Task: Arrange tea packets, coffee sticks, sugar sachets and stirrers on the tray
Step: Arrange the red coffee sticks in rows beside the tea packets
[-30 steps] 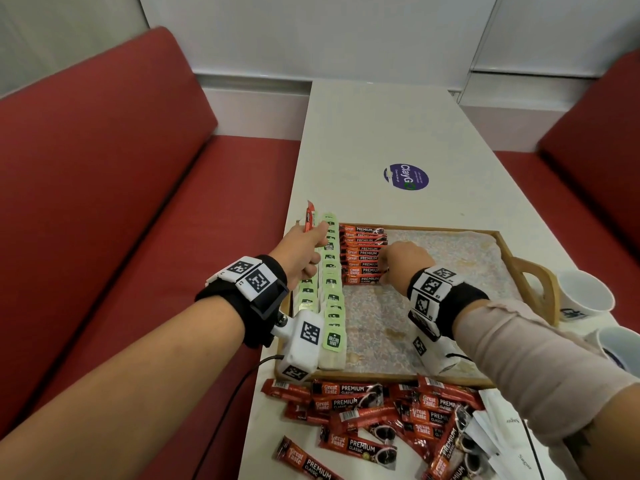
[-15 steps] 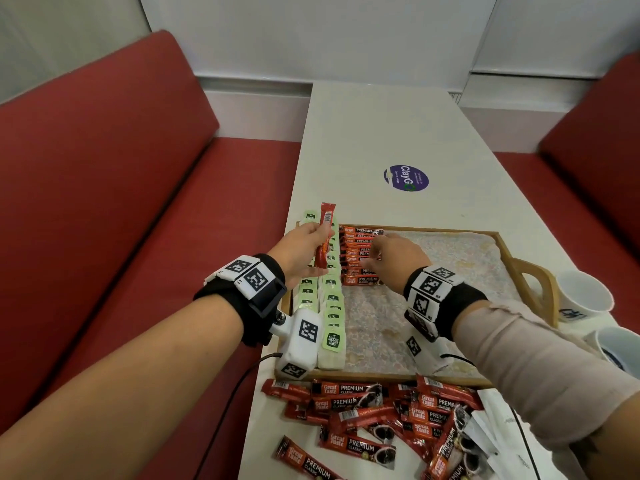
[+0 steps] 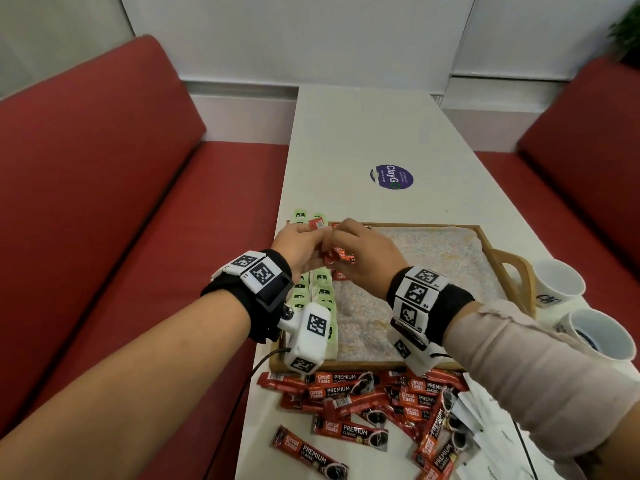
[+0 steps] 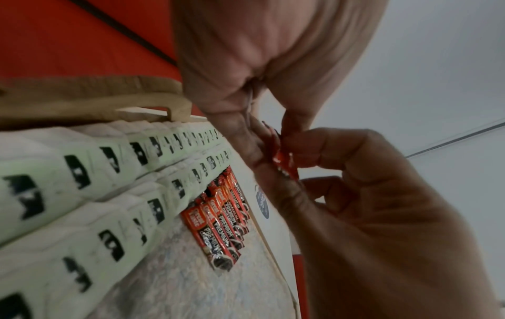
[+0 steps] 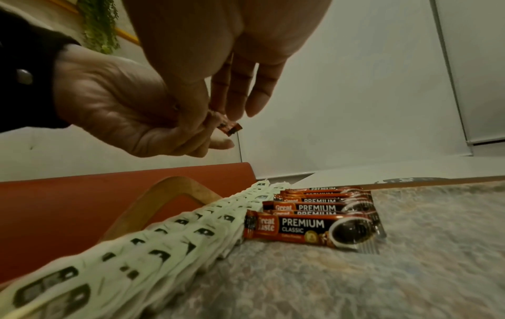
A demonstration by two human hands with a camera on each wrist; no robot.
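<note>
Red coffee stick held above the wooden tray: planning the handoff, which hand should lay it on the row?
Right hand: it pinches the red coffee stick directly above the coffee row; left hand hangs over tea packets.

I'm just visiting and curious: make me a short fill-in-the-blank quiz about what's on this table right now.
1. Both hands pinch one red ____ above the wooden tray.
2. The pale green tea packets lie in ____ rows along the tray's left side.
3. Two white ____ stand on the table to the right of the tray.
4. The loose coffee sticks lie heaped on the table, ____ the tray.

Missing words: coffee stick; two; cups; outside
</note>
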